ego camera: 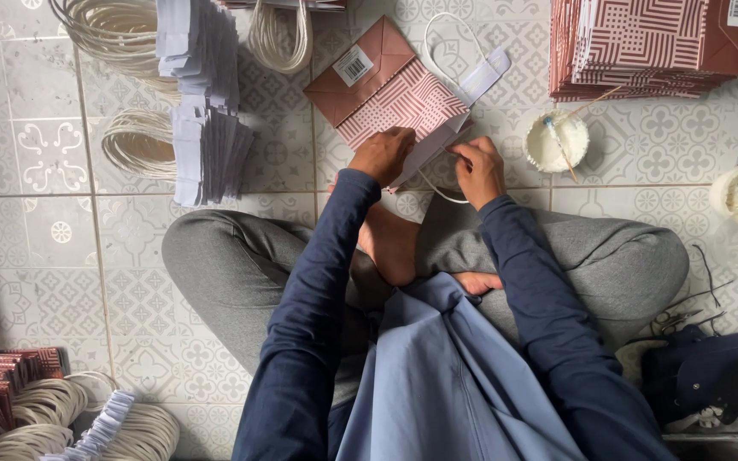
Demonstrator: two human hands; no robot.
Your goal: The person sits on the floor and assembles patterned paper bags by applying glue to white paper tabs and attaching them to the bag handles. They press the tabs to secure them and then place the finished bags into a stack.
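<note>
A flat paper bag with a brown base and a red-and-white patterned face lies on the tiled floor in front of my crossed legs. My left hand presses down on the bag's near edge. My right hand pinches a white paper strip with a white cord handle against that same edge. A second white strip with its cord loop lies at the bag's far right corner.
A small bowl of white glue with a stick stands right of the bag. A stack of finished patterned bags is at the top right. Piles of white strips and cord bundles lie left; more bags bottom left.
</note>
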